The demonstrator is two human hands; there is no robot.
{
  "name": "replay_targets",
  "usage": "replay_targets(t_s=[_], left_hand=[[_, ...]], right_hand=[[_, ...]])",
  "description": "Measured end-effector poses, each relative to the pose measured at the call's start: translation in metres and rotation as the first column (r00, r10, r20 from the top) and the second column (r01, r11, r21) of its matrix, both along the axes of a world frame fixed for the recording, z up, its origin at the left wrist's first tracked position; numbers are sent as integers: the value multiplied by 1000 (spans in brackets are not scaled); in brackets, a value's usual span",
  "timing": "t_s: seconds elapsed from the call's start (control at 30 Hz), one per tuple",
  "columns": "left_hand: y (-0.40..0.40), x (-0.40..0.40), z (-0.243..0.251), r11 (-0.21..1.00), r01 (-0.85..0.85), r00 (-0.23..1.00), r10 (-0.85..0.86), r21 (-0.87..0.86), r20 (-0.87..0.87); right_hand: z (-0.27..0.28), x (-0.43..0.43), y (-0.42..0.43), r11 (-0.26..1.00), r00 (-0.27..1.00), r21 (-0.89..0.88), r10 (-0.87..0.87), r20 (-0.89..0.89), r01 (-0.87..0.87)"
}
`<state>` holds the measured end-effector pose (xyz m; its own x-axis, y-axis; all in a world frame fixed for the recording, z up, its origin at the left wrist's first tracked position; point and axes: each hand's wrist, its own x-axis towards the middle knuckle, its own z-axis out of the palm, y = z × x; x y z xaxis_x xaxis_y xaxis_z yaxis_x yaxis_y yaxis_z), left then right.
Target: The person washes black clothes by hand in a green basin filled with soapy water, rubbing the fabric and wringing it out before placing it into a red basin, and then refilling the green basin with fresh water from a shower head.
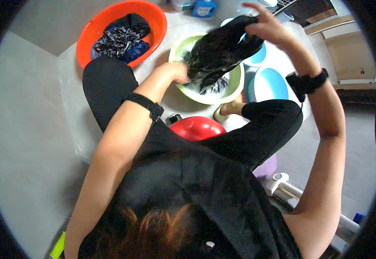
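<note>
A wet black garment [222, 48] is stretched above a pale green basin [238, 82]. My left hand [177, 72] grips its lower end by the basin's left rim. At the upper end, my right hand [265, 26] is raised beyond the far right rim and holds the cloth, some fingers spread; motion blurs it. Suds lie in the basin, along with a dark-and-white patterned cloth [216, 87] partly under the garment. Black straps with small devices circle both my forearms.
An orange-red tub [158, 29] at the far left holds dark and patterned clothes [118, 42]. Blue basins [269, 85] stand on the right. A blue detergent bottle [204, 8] is at the back. A red stool [197, 128] sits between my legs; a grey wall [19, 97] rises left.
</note>
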<state>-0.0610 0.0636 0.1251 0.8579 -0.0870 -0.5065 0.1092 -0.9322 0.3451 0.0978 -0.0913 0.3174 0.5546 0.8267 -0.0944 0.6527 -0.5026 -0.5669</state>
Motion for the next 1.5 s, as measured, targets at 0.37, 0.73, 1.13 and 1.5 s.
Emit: replay_targets(t_s=[0.37,0.73,1.13,1.5], left_hand=[[-4,15,-5,456,-610,776,507,-648,-374],[-16,18,-30,-605,-635,756,-358,-481,-548],[-79,33,-34,-899,-121,715,215,-420,-665],[-47,62,-51,-798,-334,500,302,-502,-812]], right_hand=[[14,10,2,996,992,70,52,112,-60],[-41,-68,15,829,610,-265,546,574,-492],[-136,-121,-45,705,613,288,-259,-746,648],[-130,-107,-61,921,909,283,-143,-390,267]])
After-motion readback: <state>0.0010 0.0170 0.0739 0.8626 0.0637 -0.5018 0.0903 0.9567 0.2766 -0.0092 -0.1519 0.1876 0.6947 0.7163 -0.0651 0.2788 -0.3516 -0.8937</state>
